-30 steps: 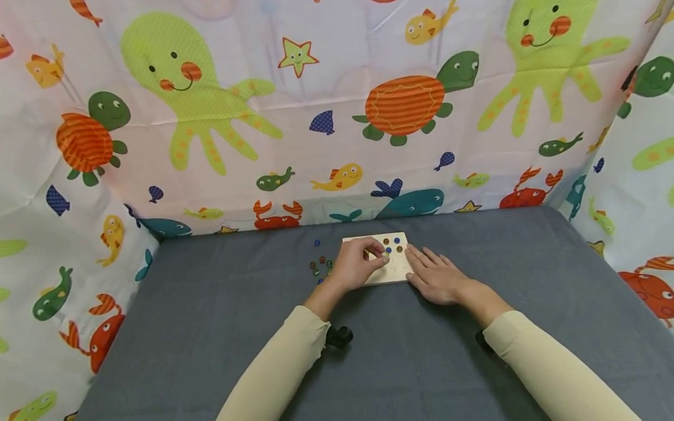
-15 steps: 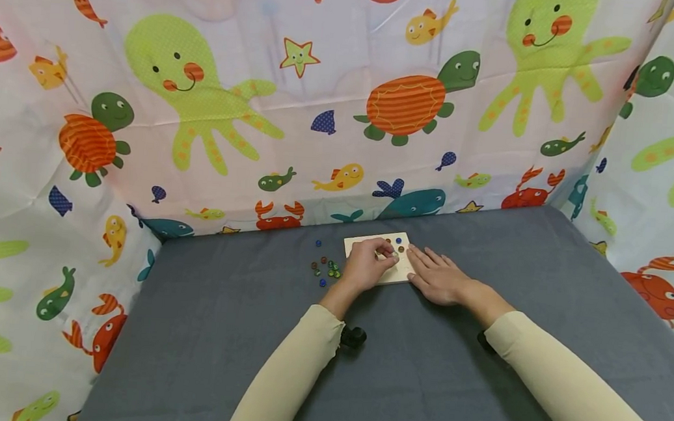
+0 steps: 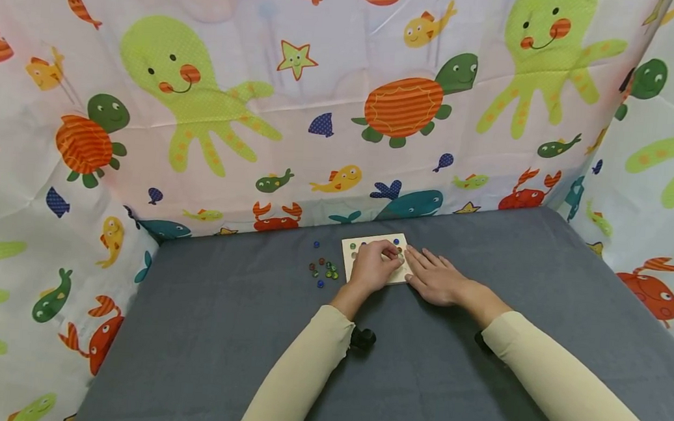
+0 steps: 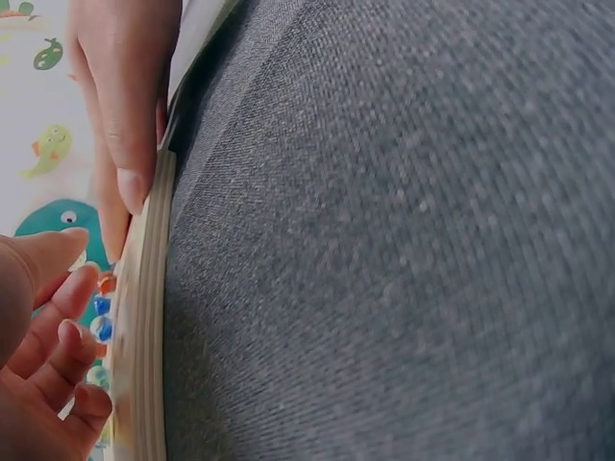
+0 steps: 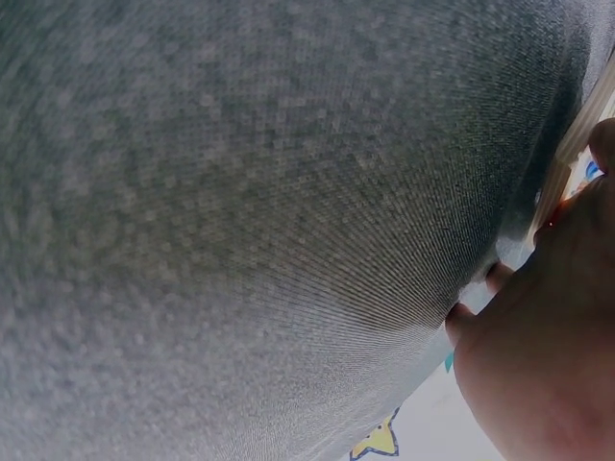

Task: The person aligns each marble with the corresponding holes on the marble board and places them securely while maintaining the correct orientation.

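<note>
Wooden board (image 3: 376, 260): it lies on the grey cloth (image 3: 419, 373), close under the sea-creature curtain (image 3: 344, 106).

Head view. Your left hand (image 3: 373, 267) sits over the middle of the board with fingers curled, tips down on its right part. They seem to pinch a marble, but the marble itself is hidden, so I cannot tell. Your right hand (image 3: 436, 279) lies flat, fingers straight, tips against the board's right edge, steadying it. A few marbles already sit in the board's far row (image 3: 396, 241). A loose cluster of marbles (image 3: 322, 269) lies on the cloth just left of the board.

Left wrist view. The board (image 4: 144, 317) shows edge-on. Your right fingers (image 4: 123, 106) press along its edge, and your left fingers (image 4: 58, 355) curl above its face. Blue and red marbles (image 4: 101, 317) are visible beyond.

Right wrist view. Mostly cloth. Your right hand (image 5: 538, 365) and a sliver of board edge (image 5: 586, 125) are at the frame's right.

Judgement: filling is partly done. Several holes are taken, and the loose cluster left of the board is not yet placed.
</note>
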`<state>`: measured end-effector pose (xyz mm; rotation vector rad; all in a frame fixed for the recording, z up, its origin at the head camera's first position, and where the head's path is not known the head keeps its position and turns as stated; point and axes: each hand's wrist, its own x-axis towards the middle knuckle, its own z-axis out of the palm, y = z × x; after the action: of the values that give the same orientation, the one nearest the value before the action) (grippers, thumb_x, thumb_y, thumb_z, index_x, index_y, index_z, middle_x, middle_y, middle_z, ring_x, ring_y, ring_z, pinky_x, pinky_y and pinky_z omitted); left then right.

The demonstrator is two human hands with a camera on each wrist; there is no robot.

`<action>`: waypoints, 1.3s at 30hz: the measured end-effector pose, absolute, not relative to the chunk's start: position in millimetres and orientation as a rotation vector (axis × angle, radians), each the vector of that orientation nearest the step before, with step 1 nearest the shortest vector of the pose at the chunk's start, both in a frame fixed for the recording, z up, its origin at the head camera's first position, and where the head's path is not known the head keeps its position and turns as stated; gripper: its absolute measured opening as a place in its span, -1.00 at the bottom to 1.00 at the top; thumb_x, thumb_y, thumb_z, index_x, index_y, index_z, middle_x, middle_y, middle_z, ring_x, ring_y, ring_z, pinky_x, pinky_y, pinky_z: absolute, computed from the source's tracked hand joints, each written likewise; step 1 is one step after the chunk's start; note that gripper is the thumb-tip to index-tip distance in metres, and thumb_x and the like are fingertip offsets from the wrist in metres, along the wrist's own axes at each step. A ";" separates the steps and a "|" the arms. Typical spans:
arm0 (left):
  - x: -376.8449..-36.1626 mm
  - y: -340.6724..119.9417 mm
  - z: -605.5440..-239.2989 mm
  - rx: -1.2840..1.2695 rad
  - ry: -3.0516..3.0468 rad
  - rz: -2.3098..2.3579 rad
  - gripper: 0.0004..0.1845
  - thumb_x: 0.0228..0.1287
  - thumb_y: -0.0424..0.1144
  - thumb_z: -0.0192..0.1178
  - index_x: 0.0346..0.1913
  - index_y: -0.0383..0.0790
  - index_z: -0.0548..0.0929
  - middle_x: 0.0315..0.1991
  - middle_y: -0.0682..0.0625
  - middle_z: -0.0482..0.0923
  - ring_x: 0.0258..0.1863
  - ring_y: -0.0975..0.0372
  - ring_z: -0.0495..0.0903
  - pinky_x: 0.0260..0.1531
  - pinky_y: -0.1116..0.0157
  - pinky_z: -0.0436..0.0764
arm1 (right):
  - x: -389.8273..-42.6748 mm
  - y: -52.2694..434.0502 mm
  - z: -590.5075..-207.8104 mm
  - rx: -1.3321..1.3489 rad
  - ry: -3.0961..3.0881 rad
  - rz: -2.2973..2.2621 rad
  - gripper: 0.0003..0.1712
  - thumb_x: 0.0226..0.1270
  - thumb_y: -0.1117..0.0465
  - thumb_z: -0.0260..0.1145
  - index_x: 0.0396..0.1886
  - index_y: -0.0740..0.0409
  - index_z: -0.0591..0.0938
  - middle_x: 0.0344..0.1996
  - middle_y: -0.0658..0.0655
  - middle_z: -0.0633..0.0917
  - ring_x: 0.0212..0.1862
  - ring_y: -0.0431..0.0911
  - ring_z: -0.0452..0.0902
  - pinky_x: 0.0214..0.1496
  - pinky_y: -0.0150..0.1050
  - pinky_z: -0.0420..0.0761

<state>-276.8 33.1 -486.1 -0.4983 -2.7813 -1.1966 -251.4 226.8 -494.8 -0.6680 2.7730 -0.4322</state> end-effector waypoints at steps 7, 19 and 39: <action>-277.0 37.0 -487.0 -0.492 -2.776 -1.208 -0.87 0.32 -0.22 0.42 -0.14 -0.16 0.78 -0.32 0.06 0.73 -0.40 0.33 0.65 -0.26 0.34 0.59 | -252.1 227.3 -495.5 -0.680 2.777 -0.440 -0.23 0.69 -0.06 -0.12 0.67 0.17 -0.06 0.66 0.19 -0.08 0.62 0.30 -0.19 0.51 0.39 -0.13; -274.5 47.9 -488.3 -0.313 -2.842 -1.102 -0.85 0.33 -0.16 0.42 -0.13 -0.12 0.79 -0.33 0.11 0.72 -0.27 0.28 0.67 -0.25 0.26 0.61 | -250.6 226.6 -494.3 -0.666 2.771 -0.429 -0.23 0.70 -0.09 -0.14 0.67 0.17 -0.06 0.66 0.18 -0.08 0.62 0.29 -0.18 0.52 0.38 -0.13; -272.0 50.9 -488.4 -0.273 -2.883 -1.010 -0.89 0.35 -0.13 0.40 -0.19 -0.07 0.78 -0.39 0.15 0.63 -0.32 0.28 0.60 -0.33 0.26 0.56 | -251.2 227.5 -496.4 -0.694 2.792 -0.428 -0.22 0.70 -0.14 -0.19 0.67 0.18 -0.04 0.66 0.20 -0.06 0.62 0.31 -0.16 0.52 0.38 -0.11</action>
<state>-272.0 50.9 -488.4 -0.2725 -2.8826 -1.0099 -251.2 227.5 -496.4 -0.6937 2.7924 -0.4276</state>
